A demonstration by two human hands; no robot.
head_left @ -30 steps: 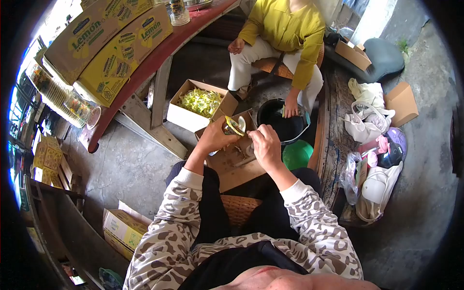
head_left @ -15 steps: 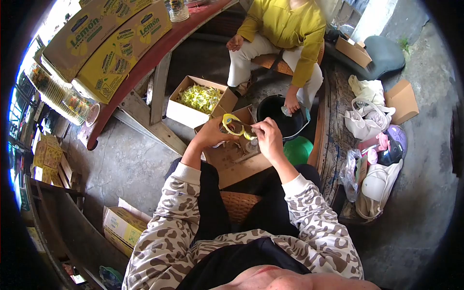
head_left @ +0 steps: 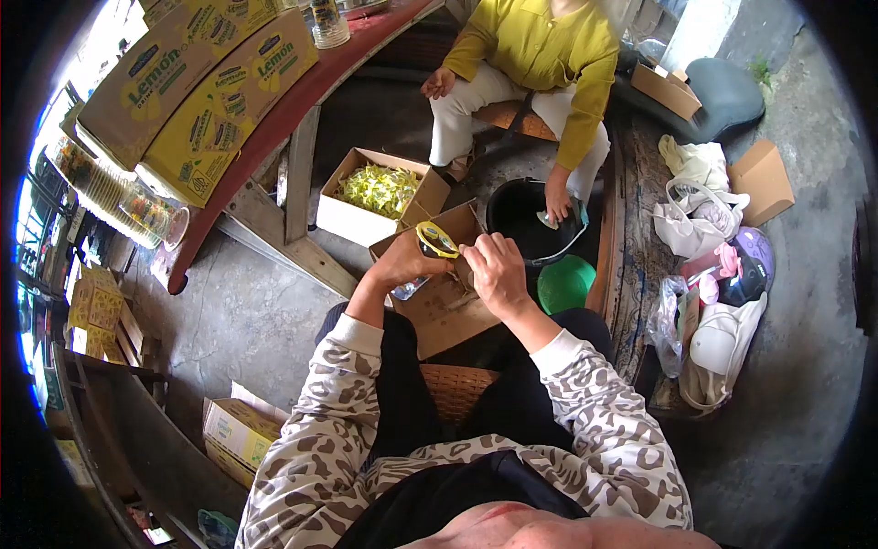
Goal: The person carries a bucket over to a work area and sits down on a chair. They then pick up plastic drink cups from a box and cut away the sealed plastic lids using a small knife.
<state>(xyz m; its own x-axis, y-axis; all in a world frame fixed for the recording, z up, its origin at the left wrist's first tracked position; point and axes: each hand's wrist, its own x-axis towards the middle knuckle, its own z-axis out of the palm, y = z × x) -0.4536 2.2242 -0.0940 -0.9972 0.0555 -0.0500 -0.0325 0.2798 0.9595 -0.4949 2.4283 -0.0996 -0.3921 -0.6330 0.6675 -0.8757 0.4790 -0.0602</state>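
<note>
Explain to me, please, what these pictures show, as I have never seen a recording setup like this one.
There is no robot here: a person works with two bare hands. All the pictures come from one camera on that person's head, looking forward and down; the view looks curved and dark-edged.

The left hand holds a small yellow-rimmed item. The right hand has its fingertips close beside it; whether they grip anything is hard to tell.

Below is an open cardboard box. Beyond it stand a box of yellow-green pieces and a black bucket, into which a co-worker's hand reaches. Lemon-drink cartons sit on a red table.
</note>
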